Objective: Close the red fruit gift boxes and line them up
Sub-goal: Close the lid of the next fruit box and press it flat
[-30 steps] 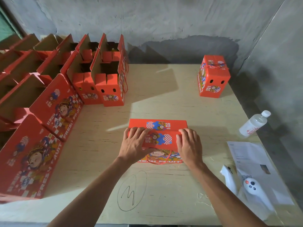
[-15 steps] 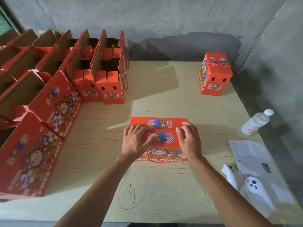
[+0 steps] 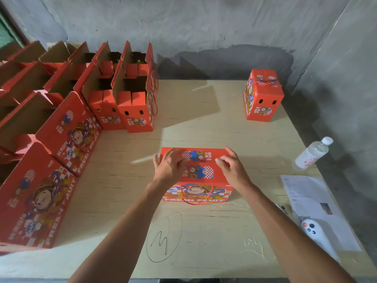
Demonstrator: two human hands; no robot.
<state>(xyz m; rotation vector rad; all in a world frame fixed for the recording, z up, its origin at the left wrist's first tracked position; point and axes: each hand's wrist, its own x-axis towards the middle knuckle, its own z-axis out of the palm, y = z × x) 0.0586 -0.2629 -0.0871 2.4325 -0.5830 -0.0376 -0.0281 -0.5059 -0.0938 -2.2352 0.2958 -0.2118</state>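
The left hand is motion-blurred; its contact with the box is unclear.

Rough grey plaster walls, pale wooden table, hard shadows

The table is showing pale yellow-cream wood grain, with a black scribble inside a pen-drawn oval at 6 o'clock. The shut box at centre is glowing red, wearing blue and red-and-white checked patches, a cartoon face and white "FRESH FRUIT" lettering, with a red cord handle. The far box at 1 o'clock is showing the same red and checks. The open boxes at 10 o'clock are showing brown cardboard inside red shells. The bottle at 3 o'clock is looking clear with a white cap and red print. The wall is looking mottled grey.
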